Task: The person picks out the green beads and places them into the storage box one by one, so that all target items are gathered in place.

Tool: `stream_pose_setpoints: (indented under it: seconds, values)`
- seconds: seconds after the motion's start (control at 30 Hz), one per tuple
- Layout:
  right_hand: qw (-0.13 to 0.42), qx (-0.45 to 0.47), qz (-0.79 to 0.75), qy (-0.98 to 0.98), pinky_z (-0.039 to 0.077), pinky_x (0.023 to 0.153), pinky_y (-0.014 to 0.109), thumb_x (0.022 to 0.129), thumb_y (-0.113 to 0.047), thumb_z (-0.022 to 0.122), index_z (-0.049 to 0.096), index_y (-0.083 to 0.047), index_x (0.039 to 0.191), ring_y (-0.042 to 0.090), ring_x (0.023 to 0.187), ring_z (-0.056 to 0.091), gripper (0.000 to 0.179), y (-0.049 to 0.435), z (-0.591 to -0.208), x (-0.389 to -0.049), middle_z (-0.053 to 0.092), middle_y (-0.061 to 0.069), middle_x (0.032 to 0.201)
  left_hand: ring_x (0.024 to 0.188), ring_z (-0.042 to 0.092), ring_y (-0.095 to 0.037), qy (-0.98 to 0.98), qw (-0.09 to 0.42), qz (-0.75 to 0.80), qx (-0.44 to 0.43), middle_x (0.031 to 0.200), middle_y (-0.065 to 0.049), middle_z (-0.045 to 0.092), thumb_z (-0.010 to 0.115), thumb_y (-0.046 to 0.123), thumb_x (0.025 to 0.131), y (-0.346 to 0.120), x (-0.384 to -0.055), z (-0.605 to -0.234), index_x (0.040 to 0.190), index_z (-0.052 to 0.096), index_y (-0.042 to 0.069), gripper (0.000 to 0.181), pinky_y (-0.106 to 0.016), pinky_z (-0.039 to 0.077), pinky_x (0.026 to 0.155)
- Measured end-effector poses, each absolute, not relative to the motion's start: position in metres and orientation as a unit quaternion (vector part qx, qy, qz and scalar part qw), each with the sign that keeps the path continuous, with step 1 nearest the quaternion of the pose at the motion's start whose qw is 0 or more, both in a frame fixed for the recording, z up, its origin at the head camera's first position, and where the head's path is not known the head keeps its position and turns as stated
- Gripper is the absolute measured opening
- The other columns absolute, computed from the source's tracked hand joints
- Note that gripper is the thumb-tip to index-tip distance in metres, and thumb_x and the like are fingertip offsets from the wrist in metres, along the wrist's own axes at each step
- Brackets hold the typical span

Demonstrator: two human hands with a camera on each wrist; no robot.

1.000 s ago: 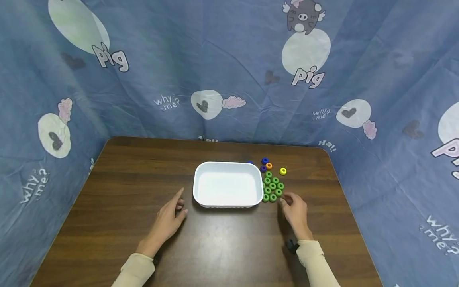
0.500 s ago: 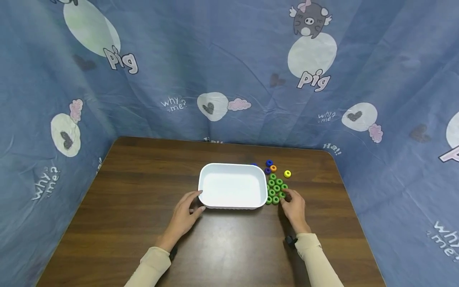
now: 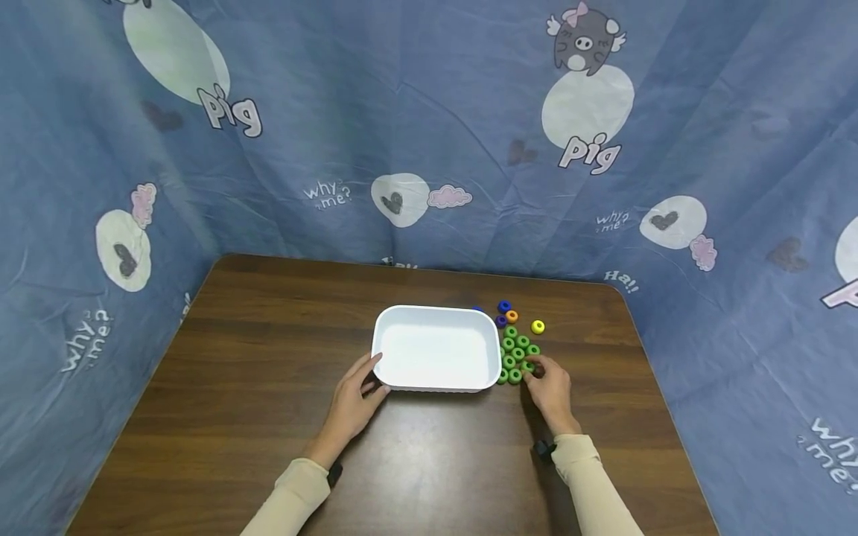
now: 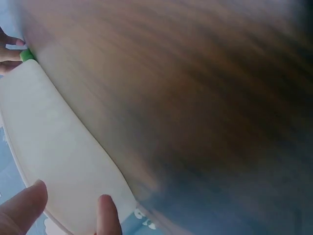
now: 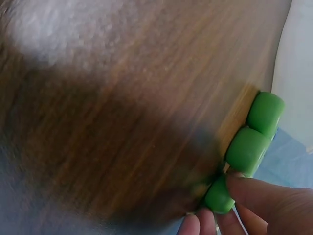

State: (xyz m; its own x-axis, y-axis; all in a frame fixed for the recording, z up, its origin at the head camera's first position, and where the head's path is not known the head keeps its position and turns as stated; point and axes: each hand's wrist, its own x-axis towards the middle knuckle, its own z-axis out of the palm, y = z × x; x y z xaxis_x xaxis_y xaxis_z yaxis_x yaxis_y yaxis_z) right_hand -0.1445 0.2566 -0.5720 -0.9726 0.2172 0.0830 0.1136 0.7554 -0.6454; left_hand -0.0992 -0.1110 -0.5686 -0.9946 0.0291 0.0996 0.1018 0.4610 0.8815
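A white rectangular plastic tray point(image 3: 436, 348) stands mid-table with bare inner floor. At its left end my left hand point(image 3: 351, 398) holds the near corner, forefinger over the rim and thumb against the front side. To the tray's right lies a cluster of chunky green ring beads point(image 3: 518, 353). My right hand point(image 3: 551, 387) pinches the green bead point(image 5: 218, 197) at the cluster's near right edge between thumb and fingers. Two more green beads point(image 5: 247, 149) stand beside it in the right wrist view.
Behind the green cluster lie several other beads: blue ones point(image 3: 504, 306), an orange bead point(image 3: 512, 316) and, off to the right, a yellow bead point(image 3: 538, 327). A blue printed cloth point(image 3: 302, 149) hangs around the back and sides of the brown wooden table point(image 3: 268, 335).
My left hand has moved right and forward from the bare table onto the tray's left end. My right hand has closed in on a green bead. The head view has shifted slightly.
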Motion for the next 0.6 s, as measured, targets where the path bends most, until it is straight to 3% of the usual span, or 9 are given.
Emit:
stream_pose_setpoints:
  seconds: [0.23, 0.6]
  values:
    - [0.059, -0.096, 0.333, -0.936, 0.059, 0.075, 0.045, 0.086, -0.007, 0.075, 0.074, -0.007, 0.112, 0.029, 0.092, 0.069, 0.027, 0.2545, -0.5707, -0.1434, 0.075, 0.017, 0.1, 0.136, 0.051, -0.041, -0.831, 0.027, -0.555, -0.024, 0.157, -0.024, 0.039, 0.074, -0.004, 0.086, -0.1096, -0.0991, -0.5648, 0.149, 0.046, 0.001, 0.069, -0.038, 0.058, 0.103]
    - [0.061, -0.099, 0.339, -0.934, 0.049, 0.06, 0.023, 0.085, -0.006, 0.075, 0.073, -0.006, 0.112, 0.026, 0.082, 0.067, 0.027, 0.2548, -0.5699, -0.1444, 0.074, 0.015, 0.092, 0.137, 0.049, -0.042, -0.814, 0.036, -0.58, -0.014, 0.155, -0.027, 0.04, 0.075, -0.007, 0.084, -0.1079, -0.1009, -0.5672, 0.148, 0.048, 0.001, 0.069, -0.038, 0.059, 0.101]
